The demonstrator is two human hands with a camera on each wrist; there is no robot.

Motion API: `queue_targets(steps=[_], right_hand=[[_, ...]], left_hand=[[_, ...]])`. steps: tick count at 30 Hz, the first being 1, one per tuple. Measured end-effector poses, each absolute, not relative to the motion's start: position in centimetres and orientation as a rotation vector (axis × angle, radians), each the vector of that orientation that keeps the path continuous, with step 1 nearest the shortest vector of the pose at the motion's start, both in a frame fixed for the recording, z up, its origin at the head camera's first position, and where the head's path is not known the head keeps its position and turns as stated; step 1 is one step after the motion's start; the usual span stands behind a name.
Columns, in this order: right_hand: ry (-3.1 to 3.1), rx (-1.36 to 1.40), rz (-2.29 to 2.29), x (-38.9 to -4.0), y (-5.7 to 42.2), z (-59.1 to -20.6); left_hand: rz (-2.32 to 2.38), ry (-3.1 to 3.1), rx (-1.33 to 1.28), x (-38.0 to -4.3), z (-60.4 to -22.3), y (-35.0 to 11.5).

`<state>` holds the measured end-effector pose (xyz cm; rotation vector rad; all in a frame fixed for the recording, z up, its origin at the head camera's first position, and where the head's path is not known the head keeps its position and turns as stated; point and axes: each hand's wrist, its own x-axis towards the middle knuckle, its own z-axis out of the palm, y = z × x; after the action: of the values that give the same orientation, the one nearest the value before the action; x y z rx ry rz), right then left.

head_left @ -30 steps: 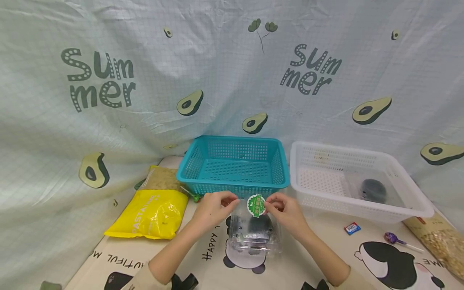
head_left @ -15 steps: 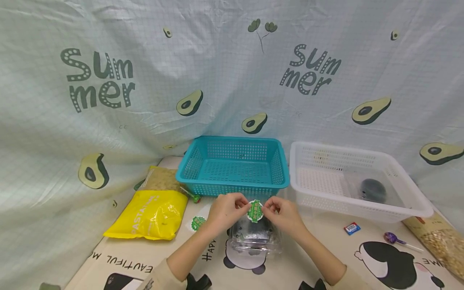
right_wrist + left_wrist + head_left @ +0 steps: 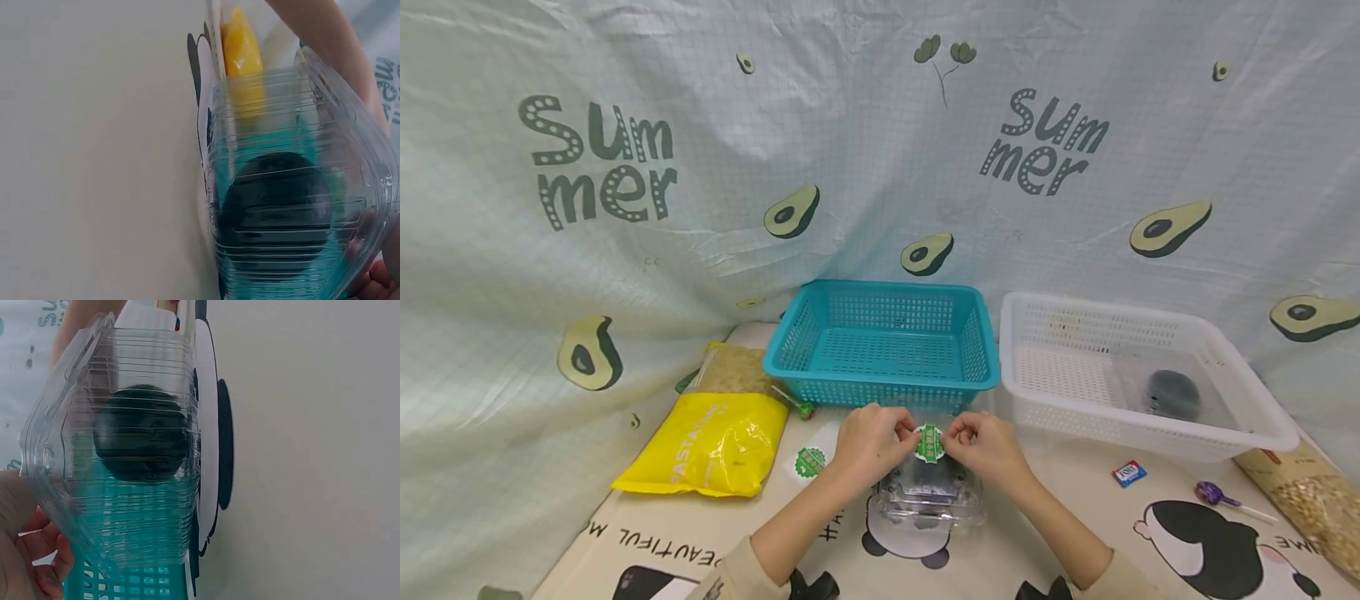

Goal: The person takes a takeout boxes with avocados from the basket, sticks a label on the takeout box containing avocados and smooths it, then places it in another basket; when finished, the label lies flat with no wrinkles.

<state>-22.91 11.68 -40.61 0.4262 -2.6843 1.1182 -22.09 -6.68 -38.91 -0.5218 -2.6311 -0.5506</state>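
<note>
A round green-and-white sticker (image 3: pixel 929 444) lies over the top of a clear plastic clamshell box (image 3: pixel 928 506). My left hand (image 3: pixel 874 443) pinches the sticker's left edge, while the right hand (image 3: pixel 987 447) pinches its right edge. Both hands rest close over the lid. Through the ribbed wall of the box a dark, smooth, rounded thing (image 3: pixel 140 432) shows inside. In the right wrist view, curled fingers (image 3: pixel 377 281) appear beside the lid's rim; the sticker is hidden there. Left of my left wrist, a second green sticker (image 3: pixel 810 462) lies on white backing paper.
Behind the box stand a turquoise basket (image 3: pixel 880 393) and a white basket (image 3: pixel 1075 408) holding another clear box with a dark thing. Yellow pasta bag (image 3: pixel 715 442) and a green lollipop (image 3: pixel 806 410) lie left. A small candy (image 3: pixel 1128 473), purple lollipop (image 3: pixel 1208 492) and grain bag (image 3: pixel 1311 500) lie right.
The sticker has come down and nearer onto the box lid. My left hand moved right to its edge, having left the backing paper with the other sticker on the table.
</note>
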Motion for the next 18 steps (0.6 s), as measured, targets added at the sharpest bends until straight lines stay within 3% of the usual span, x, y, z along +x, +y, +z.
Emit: queue_targets(steps=[6,12,18], right_hand=[[-2.531,0.643,0.895,-23.1,11.7,-40.4],[-2.393,1.037,0.718,-23.2,12.3,-40.3],[-2.484,1.124,0.613,-22.8,12.5,-40.2]], left_hand=[[-0.450,-2.486,-0.658,-22.3,-39.4,-7.0],[-0.411,-2.409,-1.078,-21.0,-39.8,-7.9],[-0.276,-2.442,-1.184,-19.7,-39.9,-8.5]])
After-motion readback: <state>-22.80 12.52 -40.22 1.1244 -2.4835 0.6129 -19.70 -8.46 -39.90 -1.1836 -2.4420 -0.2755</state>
